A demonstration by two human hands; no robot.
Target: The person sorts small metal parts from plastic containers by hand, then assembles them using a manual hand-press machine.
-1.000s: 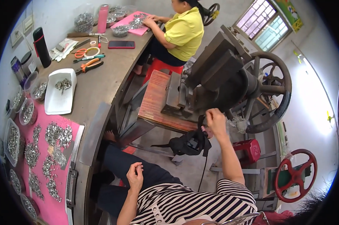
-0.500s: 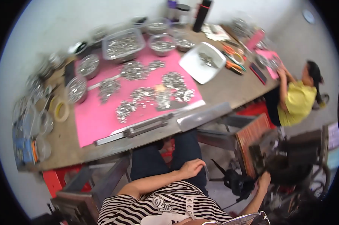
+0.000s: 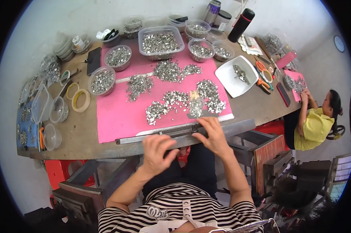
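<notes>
Along the table's near edge lies a long metal rail with a darker block on it. My left hand is just on the near side of the rail's left part, fingers curved and apart, nothing in them. At the rail's right part is my right hand, its fingers stretched out beside the dark block and its thumb apart; whether it touches the block I cannot tell. Beyond the rail, a pink mat carries several heaps of small shiny metal pieces. A small tan piece lies among them.
Tubs of metal pieces line the mat's far side. A white tray stands to the right, near pliers and a phone. Tape rolls and clear containers are on the left. Another person sits far right.
My left hand has risen from my lap to the table edge. My right hand has come from the lower right to the rail. The view has shifted, and the table sits straighter in it.
</notes>
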